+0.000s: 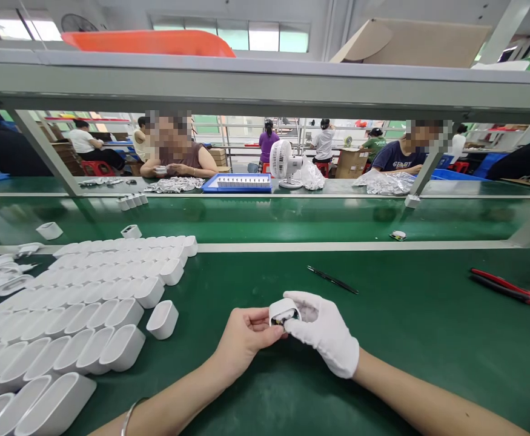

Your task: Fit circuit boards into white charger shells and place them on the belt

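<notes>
Between my hands, above the green tabletop, is a small white plastic housing [279, 307] with something dark and electronic-looking in its opening. My bare left hand [250, 330] grips it from the left, thumb below and fingers behind. On the right side my right hand [323, 330], in a white glove, pinches the same housing with thumb and fingers. The fingers partly hide what sits inside. Left of my hands a single white oval housing [162, 320] stands apart from rows of similar open housings [122, 348]. Black tweezers [332, 279] lie beyond my right hand.
Red-and-black pliers [514, 289] lie at the right. White parts [1, 275] are heaped at far left. A small circuit piece [398, 235] rests on the green strip beyond the white rail [337, 247]. An overhead shelf [265, 85] crosses the view. Co-workers sit opposite, near a white fan [281, 160].
</notes>
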`<state>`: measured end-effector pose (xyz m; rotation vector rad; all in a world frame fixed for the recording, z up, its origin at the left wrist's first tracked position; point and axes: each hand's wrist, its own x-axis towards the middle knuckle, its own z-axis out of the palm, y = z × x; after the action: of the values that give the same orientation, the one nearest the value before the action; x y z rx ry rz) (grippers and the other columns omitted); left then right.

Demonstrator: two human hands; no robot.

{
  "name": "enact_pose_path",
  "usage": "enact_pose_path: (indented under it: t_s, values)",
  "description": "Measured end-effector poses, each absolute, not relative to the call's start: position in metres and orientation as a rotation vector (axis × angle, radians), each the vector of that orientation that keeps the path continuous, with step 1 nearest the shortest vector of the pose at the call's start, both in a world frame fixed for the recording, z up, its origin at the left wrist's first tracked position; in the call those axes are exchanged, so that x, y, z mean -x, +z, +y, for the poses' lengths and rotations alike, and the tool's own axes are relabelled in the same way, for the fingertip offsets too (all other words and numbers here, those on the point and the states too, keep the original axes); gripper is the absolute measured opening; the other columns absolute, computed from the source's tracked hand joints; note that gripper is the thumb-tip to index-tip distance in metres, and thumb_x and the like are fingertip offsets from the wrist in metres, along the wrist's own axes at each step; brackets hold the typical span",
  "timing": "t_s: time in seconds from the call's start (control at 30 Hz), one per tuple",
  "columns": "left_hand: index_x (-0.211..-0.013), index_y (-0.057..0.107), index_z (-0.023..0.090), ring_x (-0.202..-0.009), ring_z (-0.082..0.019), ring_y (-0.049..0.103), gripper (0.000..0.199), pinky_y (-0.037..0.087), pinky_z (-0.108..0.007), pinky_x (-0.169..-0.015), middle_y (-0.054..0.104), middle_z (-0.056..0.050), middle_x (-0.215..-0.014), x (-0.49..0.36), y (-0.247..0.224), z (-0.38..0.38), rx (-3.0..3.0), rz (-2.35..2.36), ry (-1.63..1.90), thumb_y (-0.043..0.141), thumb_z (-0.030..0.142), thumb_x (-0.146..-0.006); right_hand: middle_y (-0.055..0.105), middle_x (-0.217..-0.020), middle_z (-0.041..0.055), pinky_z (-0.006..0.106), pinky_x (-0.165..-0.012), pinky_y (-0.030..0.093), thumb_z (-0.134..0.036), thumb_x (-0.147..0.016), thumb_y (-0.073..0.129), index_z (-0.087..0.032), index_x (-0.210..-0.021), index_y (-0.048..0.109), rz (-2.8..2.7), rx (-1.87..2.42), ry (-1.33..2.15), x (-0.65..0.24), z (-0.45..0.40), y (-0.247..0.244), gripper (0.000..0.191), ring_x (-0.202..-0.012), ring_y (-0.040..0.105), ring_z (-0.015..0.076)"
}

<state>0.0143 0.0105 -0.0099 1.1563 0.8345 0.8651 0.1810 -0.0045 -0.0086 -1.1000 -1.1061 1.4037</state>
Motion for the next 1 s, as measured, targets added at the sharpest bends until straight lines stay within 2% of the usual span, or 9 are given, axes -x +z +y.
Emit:
enact_pose_path:
  t_s: [0.17, 0.27, 0.37, 0.43, 0.5, 0.6, 0.67, 0.83, 1.0]
  values:
    - [-0.085, 0.073, 0.008, -0.07, -0.02, 0.068, 0.039, 0.052, -0.025, -0.067, 0.072, -0.011, -0.078, -0.015, -0.009, 0.014, -1.073, 0.944, 0.83, 0.078, 0.041, -0.064, 0.067, -0.103, 0.0118, 0.041, -0.085, 0.048, -0.052, -0.064, 0.074, -0.014, -0.111, 0.059, -1.462, 1.136, 1.344, -0.202, 0.01, 0.0, 0.062, -0.093, 0.062, 0.0241]
    - [-0.075, 0.072, 0.008, -0.062, -0.015, 0.065, 0.035, 0.048, -0.02, -0.057, 0.071, -0.011, -0.073, -0.014, -0.007, 0.014, -1.025, 0.981, 0.823, 0.074, 0.042, -0.068, 0.064, -0.108, 0.0111, 0.041, -0.086, 0.046, -0.05, -0.081, 0.055, -0.017, -0.111, 0.061, -1.702, 1.34, 0.778, -0.228, 0.026, 0.005, 0.045, -0.097, 0.058, 0.0235]
    - [-0.069, 0.071, 0.007, -0.061, -0.012, 0.063, 0.033, 0.047, -0.017, -0.055, 0.07, -0.011, -0.072, -0.013, -0.004, 0.014, -0.966, 0.974, 0.836, 0.074, 0.04, -0.069, 0.061, -0.109, 0.0126, 0.042, -0.078, 0.045, -0.045, -0.081, 0.056, -0.019, -0.106, 0.065, -1.768, 1.753, 0.142, -0.256, 0.045, -0.002, 0.037, -0.099, 0.056, 0.0285]
    - [-0.07, 0.071, 0.006, -0.06, -0.012, 0.062, 0.033, 0.047, -0.017, -0.055, 0.07, -0.011, -0.07, -0.014, -0.003, 0.014, -0.92, 0.979, 0.847, 0.075, 0.039, -0.067, 0.062, -0.108, 0.0131, 0.04, -0.069, 0.045, -0.042, -0.079, 0.06, -0.021, -0.097, 0.068, -1.829, 1.96, -0.017, -0.268, 0.055, -0.01, 0.03, -0.094, 0.057, 0.0301]
    - [-0.071, 0.07, 0.006, -0.059, -0.013, 0.062, 0.035, 0.047, -0.017, -0.054, 0.069, -0.011, -0.069, -0.015, -0.003, 0.015, -0.896, 0.998, 0.855, 0.076, 0.04, -0.066, 0.064, -0.099, 0.0109, 0.035, -0.063, 0.043, -0.036, -0.081, 0.057, -0.023, -0.088, 0.07, -1.879, 2.029, 0.043, -0.274, 0.06, -0.017, 0.02, -0.084, 0.06, 0.0267]
    - [-0.071, 0.069, 0.005, -0.057, -0.012, 0.062, 0.036, 0.048, -0.017, -0.052, 0.069, -0.011, -0.067, -0.016, -0.003, 0.016, -0.885, 1.051, 0.863, 0.076, 0.039, -0.066, 0.066, -0.081, 0.0046, 0.03, -0.06, 0.042, -0.028, -0.085, 0.05, -0.024, -0.09, 0.069, -1.838, 1.882, 0.236, -0.268, 0.057, -0.018, 0.02, -0.069, 0.061, 0.0189]
    - [-0.071, 0.068, 0.006, -0.056, -0.012, 0.063, 0.032, 0.049, -0.017, -0.053, 0.069, -0.011, -0.066, -0.016, -0.003, 0.017, -0.866, 1.094, 0.873, 0.075, 0.037, -0.068, 0.067, -0.08, 0.0027, 0.028, -0.061, 0.044, -0.028, -0.088, 0.047, -0.023, -0.096, 0.066, -1.864, 1.608, 0.266, -0.257, 0.048, -0.012, 0.02, -0.068, 0.061, 0.016]
    - [-0.071, 0.064, 0.008, -0.058, -0.014, 0.065, 0.025, 0.052, -0.02, -0.055, 0.068, -0.009, -0.065, -0.017, -0.004, 0.017, -0.819, 1.142, 0.938, 0.072, 0.032, -0.073, 0.068, -0.078, -0.0011, 0.031, -0.082, 0.033, -0.013, -0.089, 0.045, -0.026, -0.092, 0.066, -2.033, 1.108, -0.391, -0.227, 0.021, 0.005, 0.025, -0.067, 0.058, 0.0106]
    - [-0.073, 0.064, 0.008, -0.058, -0.014, 0.065, 0.024, 0.052, -0.019, -0.056, 0.068, -0.009, -0.064, -0.018, -0.004, 0.017, -0.803, 1.156, 0.933, 0.073, 0.03, -0.072, 0.066, -0.071, -0.0029, 0.03, -0.074, 0.028, -0.01, -0.086, 0.048, -0.025, -0.086, 0.065, -2.011, 1.235, -0.63, -0.215, 0.013, 0.007, 0.023, -0.058, 0.05, 0.0089]
